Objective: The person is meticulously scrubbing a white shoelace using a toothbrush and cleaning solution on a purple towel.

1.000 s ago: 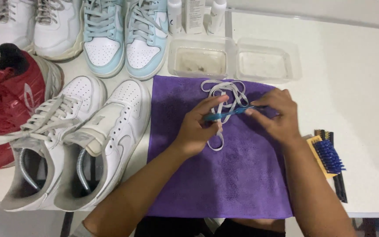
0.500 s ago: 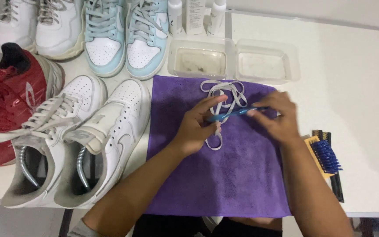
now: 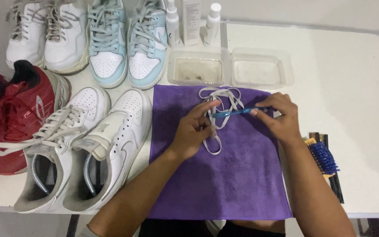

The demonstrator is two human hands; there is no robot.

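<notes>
A white shoelace lies looped on a purple cloth spread on the white table. My left hand pinches a stretch of the lace against the cloth. My right hand holds a thin blue brush by its handle, its head lying across the lace near my left fingertips. Both forearms reach in from the bottom edge.
Two clear plastic trays sit behind the cloth, with white bottles beyond them. White sneakers, pale blue sneakers, another white pair and red shoes fill the left. Brushes lie at the right.
The brush has slid a little along the lace and my hands have shifted slightly; everything else stays where it was.
</notes>
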